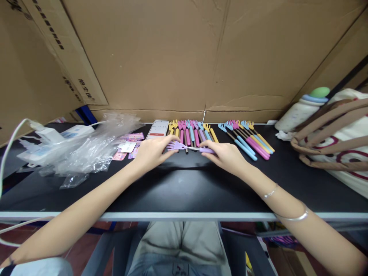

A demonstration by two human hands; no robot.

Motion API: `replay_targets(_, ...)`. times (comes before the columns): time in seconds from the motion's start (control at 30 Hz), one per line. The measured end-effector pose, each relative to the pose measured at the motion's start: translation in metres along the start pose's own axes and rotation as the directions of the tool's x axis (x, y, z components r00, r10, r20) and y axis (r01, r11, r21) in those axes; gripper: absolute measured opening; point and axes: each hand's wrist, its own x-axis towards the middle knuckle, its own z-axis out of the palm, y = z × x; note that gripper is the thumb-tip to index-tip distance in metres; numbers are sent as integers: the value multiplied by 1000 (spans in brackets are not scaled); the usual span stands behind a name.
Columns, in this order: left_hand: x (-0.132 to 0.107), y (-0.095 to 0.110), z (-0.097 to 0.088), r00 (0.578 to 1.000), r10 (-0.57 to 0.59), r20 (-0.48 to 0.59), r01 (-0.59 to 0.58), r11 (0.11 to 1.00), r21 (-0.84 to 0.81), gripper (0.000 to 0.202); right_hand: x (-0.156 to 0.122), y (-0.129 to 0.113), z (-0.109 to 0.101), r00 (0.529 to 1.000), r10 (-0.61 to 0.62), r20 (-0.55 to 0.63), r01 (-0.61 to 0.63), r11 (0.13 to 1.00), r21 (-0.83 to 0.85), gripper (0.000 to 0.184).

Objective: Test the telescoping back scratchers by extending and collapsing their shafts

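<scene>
Between my hands, above the black table, is a purple back scratcher [192, 148] with a hand-shaped head and a metal rod. My left hand [153, 148] grips it at its claw head, on the left. Its purple handle end is pinched by the fingers of my right hand [225, 153]. Just behind it lies a row of back scratchers [188, 132] in yellow, pink, blue and purple, partly hidden by the one I hold. Farther right, a second group of back scratchers [248, 142] lies slanted, with blue, pink and yellow handles.
A phone [157, 129] showing a timer lies behind my left hand. Clear plastic bags [92, 149], small printed cards [126, 147] and a white power strip [57, 140] are on the left. At right stand a bottle [300, 111] and a cloth bag [339, 142]. Cardboard [161, 57] walls the back.
</scene>
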Motion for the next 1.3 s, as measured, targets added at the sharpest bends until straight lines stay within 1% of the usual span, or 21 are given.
replay_targets(0.17,0,4,6,1000,27,4,-27,1000,-6,28,-2,-1,4,998,-61,25,61,998,3,24)
replay_targets(0.27,0,4,7,999,-20,-25,20,1000,-14,36,-1,1,1,997,-71,21,71,997,6,23)
replay_targets(0.37,1,2,4,997,-69,-44,66,996,-54,43,1,8,-10,998,-36,-47,38,998,46,22)
replay_targets(0.43,1,0,3,998,-55,-31,52,996,-78,37,3,17,-19,991,10,-134,2,996,89,20)
replay_targets(0.5,1,-1,3,1000,-7,1,7,997,-79,24,5,29,-27,971,82,-226,-52,989,136,19)
replay_targets(0.57,0,-3,6,998,49,47,-45,996,-73,16,5,42,-33,937,185,-296,-130,972,196,21)
replay_targets(0.67,-2,-4,13,988,119,101,-111,990,-81,17,3,62,-39,871,328,-366,-245,936,254,24)
replay_targets(0.73,-2,-3,17,981,162,110,-154,985,-75,19,2,74,-41,835,383,-395,-294,917,269,26)
replay_targets(0.8,-3,-3,20,975,189,114,-184,981,-55,20,2,85,-41,809,422,-410,-317,900,301,30)
replay_targets(0.9,-3,-1,22,967,217,135,-213,976,-43,19,4,100,-41,779,491,-390,-357,859,367,39)
replay_targets(0.97,-4,0,23,959,237,156,-232,972,-46,18,7,109,-38,769,530,-357,-408,837,364,40)
replay_targets(1.0,-3,0,23,956,244,164,-239,970,-46,18,9,113,-36,772,540,-336,-437,834,338,40)
replay_targets(1.07,-3,0,23,952,253,172,-249,967,-46,19,13,119,-31,788,548,-280,-495,835,240,41)
replay_targets(1.17,-3,0,25,951,262,167,-259,965,-41,20,19,122,-21,816,558,-148,-563,827,14,41)
replay_targets(1.23,-3,0,26,949,270,161,-268,963,-35,21,22,121,-13,819,571,-57,-573,809,-129,42)
replay_targets(1.3,-3,-1,27,948,279,154,-277,960,-30,22,23,119,-5,815,579,5,-563,796,-223,43)
